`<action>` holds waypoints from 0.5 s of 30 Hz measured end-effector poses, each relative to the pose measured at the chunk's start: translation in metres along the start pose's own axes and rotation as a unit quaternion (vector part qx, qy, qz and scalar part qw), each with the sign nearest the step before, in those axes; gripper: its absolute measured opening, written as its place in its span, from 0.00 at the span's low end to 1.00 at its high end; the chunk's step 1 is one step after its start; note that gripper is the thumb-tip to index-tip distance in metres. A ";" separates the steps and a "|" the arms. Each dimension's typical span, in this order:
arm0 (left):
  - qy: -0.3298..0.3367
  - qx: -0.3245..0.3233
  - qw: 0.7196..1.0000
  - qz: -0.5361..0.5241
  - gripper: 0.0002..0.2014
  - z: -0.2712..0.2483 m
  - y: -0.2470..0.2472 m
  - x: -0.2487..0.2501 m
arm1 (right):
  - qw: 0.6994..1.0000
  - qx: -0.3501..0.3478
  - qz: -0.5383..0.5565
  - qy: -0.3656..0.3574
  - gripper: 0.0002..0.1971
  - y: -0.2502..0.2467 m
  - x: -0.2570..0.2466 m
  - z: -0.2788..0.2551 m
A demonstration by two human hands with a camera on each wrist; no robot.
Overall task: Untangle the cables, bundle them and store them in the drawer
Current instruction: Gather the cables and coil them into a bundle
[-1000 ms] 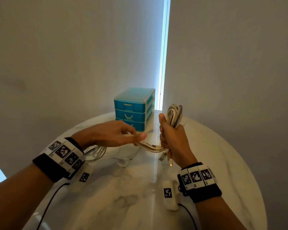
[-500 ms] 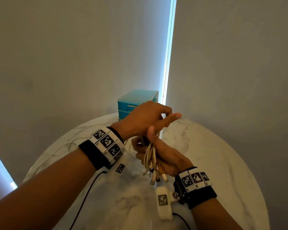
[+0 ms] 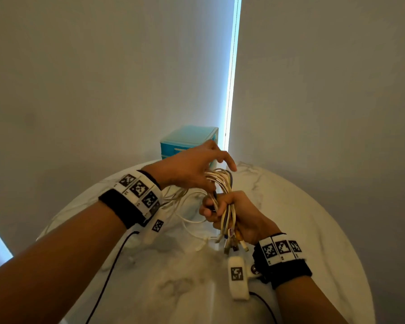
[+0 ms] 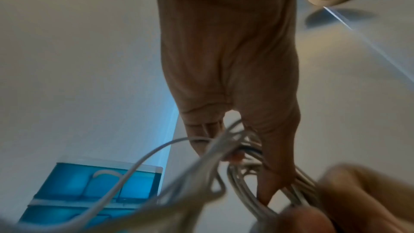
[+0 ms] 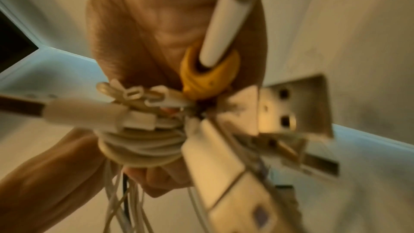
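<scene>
A bundle of white and grey cables (image 3: 226,197) stands above the round marble table (image 3: 313,230). My right hand (image 3: 218,210) grips its middle in a fist. Several plugs (image 3: 232,242) hang out below the fist; in the right wrist view a USB plug (image 5: 291,112) and a yellow connector (image 5: 208,73) sit by a tight coil of cable (image 5: 141,146). My left hand (image 3: 220,177) is at the bundle's top loop and holds loose strands (image 4: 201,162), its index finger stretched out. The blue drawer unit (image 3: 187,139) stands behind, drawers closed, partly hidden by my left hand.
Loose white cable (image 3: 192,220) trails from the bundle onto the table under my left wrist. The drawer unit sits at the table's far edge against a wall. The tabletop spreads out to the right and towards me.
My left hand carried the loose strands from the left over to the bundle's top. My right hand lowered the bundle towards me and still grips it.
</scene>
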State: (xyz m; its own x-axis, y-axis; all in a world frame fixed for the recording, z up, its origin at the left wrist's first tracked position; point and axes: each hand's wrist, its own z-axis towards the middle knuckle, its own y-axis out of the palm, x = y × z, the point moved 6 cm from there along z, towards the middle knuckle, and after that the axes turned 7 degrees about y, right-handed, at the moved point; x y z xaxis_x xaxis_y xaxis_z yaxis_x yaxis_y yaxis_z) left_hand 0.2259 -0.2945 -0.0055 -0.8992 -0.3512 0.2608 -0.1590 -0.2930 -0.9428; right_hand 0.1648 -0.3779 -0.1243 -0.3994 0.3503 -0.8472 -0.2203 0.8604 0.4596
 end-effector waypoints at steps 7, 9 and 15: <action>0.050 0.009 0.983 0.179 0.15 0.004 -0.002 0.024 | 0.998 0.029 -0.048 -0.035 0.11 0.019 -0.005 -0.009; 0.062 0.011 0.969 0.239 0.14 0.005 -0.004 0.032 | 0.989 0.034 -0.130 -0.067 0.08 0.018 -0.009 -0.007; 0.107 0.043 0.937 0.331 0.16 0.014 -0.009 0.055 | 0.977 0.086 -0.115 -0.160 0.08 0.001 -0.022 -0.010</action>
State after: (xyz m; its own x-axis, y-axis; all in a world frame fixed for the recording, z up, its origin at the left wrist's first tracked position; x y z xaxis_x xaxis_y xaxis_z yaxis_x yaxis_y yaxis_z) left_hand 0.1837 -0.3238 0.0204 -0.8517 -0.2980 -0.4311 0.4875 -0.1484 -0.8604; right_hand 0.1643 -0.3886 -0.1021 -0.0523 0.2141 -0.9754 -0.1086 0.9697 0.2187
